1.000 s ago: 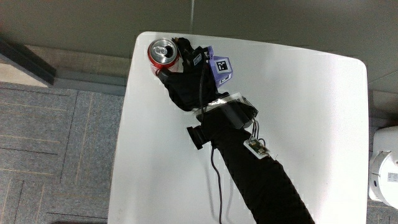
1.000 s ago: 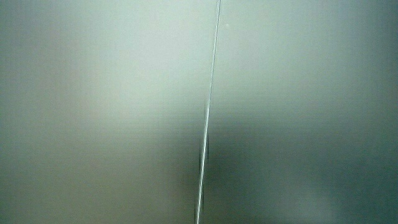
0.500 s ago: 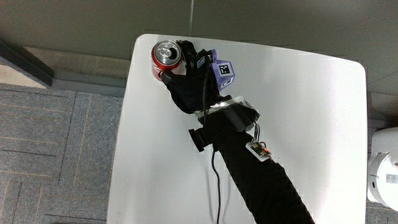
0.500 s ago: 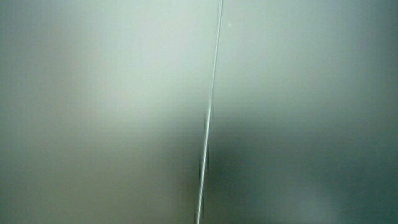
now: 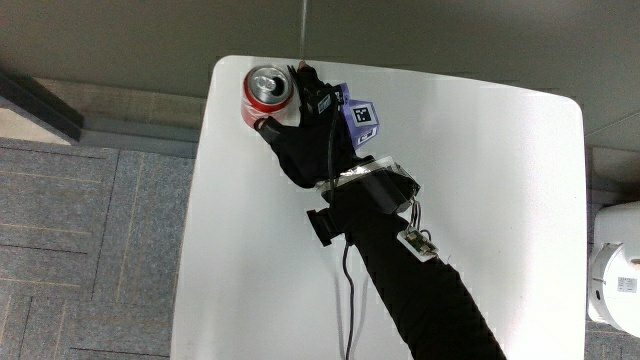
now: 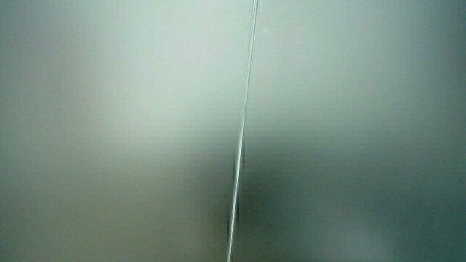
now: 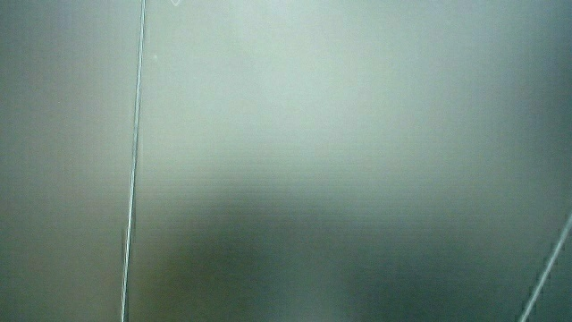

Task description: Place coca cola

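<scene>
Since the black-gloved hand [image 5: 305, 135] grips the red aluminium cola can [image 5: 267, 90] at the white table [image 5: 480, 190] corner, a careless release could tip it off.

Main view straight down on white table [image 5: 480, 200]; both side views show only pale wall

a red, silver-topped can [image 5: 266, 90], black-gloved hands [image 5: 303, 140] with a purple patterned cube [image 5: 360, 120], white table [image 5: 500, 200].

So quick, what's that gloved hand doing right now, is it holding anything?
Hand: closed around the red cola can, which stands near a corner of the white table. Both side views show only a pale wall.
</scene>
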A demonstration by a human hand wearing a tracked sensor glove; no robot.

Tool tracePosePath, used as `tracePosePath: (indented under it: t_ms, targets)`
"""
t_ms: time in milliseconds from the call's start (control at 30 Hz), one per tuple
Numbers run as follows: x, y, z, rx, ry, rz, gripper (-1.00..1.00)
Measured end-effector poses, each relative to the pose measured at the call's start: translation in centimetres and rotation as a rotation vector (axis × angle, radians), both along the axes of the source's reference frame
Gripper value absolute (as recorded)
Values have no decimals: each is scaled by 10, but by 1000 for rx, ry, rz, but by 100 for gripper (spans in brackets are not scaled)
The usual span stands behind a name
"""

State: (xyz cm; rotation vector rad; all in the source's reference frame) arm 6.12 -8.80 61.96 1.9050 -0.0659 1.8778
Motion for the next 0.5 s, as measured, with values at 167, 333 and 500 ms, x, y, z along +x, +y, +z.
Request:
tracePosePath:
  t_ms: [167, 333, 500]
  targets:
    - [1, 1, -5, 7, 18, 9, -100]
    - [2, 1, -9, 5, 52, 4, -100]
    - [5, 2, -9, 0, 68, 6, -100]
